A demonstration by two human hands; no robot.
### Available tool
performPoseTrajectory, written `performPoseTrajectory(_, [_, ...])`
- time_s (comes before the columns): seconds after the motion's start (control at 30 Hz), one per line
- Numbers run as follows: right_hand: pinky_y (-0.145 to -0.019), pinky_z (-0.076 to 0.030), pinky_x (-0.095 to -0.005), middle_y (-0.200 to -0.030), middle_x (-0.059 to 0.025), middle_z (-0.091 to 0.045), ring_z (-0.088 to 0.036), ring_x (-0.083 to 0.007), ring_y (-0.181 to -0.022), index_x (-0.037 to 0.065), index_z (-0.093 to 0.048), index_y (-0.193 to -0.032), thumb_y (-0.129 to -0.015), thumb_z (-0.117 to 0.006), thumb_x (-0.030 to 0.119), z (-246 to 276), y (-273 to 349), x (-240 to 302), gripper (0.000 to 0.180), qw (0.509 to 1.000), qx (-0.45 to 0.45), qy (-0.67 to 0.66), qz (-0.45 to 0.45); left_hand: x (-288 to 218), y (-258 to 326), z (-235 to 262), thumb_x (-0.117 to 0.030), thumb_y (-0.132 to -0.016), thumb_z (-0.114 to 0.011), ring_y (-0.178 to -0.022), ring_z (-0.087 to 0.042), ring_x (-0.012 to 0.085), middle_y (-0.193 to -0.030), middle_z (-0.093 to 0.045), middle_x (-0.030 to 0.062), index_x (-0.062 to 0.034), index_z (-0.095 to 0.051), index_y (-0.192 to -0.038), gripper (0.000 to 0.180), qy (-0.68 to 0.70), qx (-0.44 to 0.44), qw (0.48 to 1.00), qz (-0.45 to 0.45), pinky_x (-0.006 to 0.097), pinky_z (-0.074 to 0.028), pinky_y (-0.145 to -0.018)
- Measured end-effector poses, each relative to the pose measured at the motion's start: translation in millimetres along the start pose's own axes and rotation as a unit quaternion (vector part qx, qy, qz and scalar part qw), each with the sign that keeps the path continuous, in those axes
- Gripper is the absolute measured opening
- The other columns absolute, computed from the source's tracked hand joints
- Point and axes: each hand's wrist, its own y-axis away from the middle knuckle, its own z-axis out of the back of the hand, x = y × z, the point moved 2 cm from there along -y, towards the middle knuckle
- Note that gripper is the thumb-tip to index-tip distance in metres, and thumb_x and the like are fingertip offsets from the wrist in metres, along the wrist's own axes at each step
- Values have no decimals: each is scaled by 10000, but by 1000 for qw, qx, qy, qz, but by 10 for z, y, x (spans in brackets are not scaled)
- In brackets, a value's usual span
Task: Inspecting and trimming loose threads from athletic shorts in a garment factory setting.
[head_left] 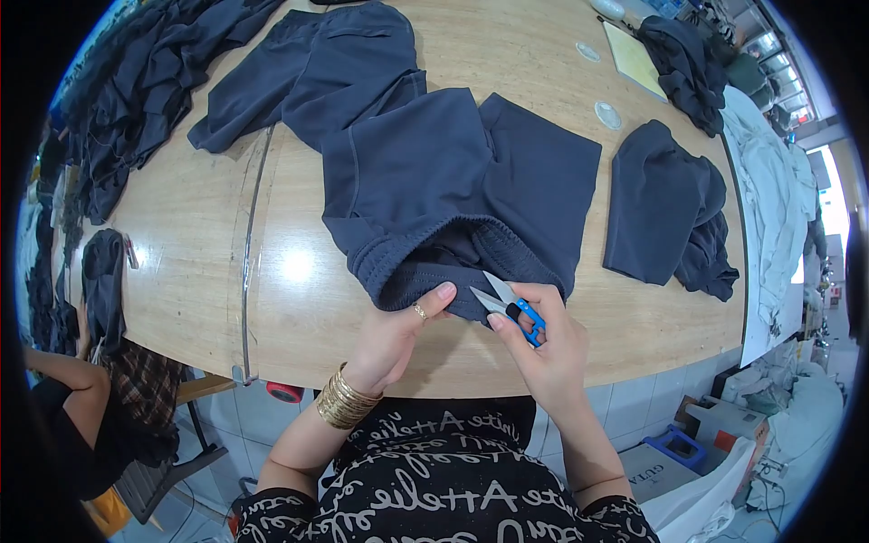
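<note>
A pair of dark navy shorts lies on the table in front of me, its gathered elastic waistband opened toward my body. My left hand grips the near edge of the waistband, thumb on the inner side and fingers hidden beneath the cloth. In my right hand are thread snips with blue handles. Their two pointed blades are spread apart and lie over the inside of the waistband, just right of my left thumb. Whether a thread is between the blades is too small to tell.
Another pair of dark shorts lies behind, with more dark garments at the right and a dark heap at the far left. A seam crosses the wooden table. Another person's arm shows at the left edge.
</note>
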Motion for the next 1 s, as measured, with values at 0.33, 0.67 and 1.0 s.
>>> performPoseTrajectory(0.33, [-482,-374,-247,-603,-29,-521,-490,-109,-524,57,-583,-946,-801,-705,207,-1,-70,-42,242,1000,17,-16,16,20,-29,83,-54,-855,-629,-984,-589,159,-1057,-611,57,-39,-552,-1121,278,35,19,999,31,318,-480,-847])
performPoseTrajectory(0.67, [-465,-400,-286,-598,-55,-559,-546,-184,-493,63,-593,-796,-789,-695,226,-30,-115,-38,192,991,16,82,105,29,-31,105,-85,-872,-616,-992,-581,155,-1058,-613,56,-46,-559,-1108,245,50,28,997,42,317,-468,-848])
performPoseTrajectory(1.0, [-470,-409,-283,-622,-52,-577,-560,-182,-509,67,-593,-792,-789,-694,244,-54,-143,-13,204,989,0,88,117,30,-39,111,-85,-867,-626,-970,-578,143,-1049,-608,48,-56,-549,-1114,260,43,27,998,38,316,-473,-828])
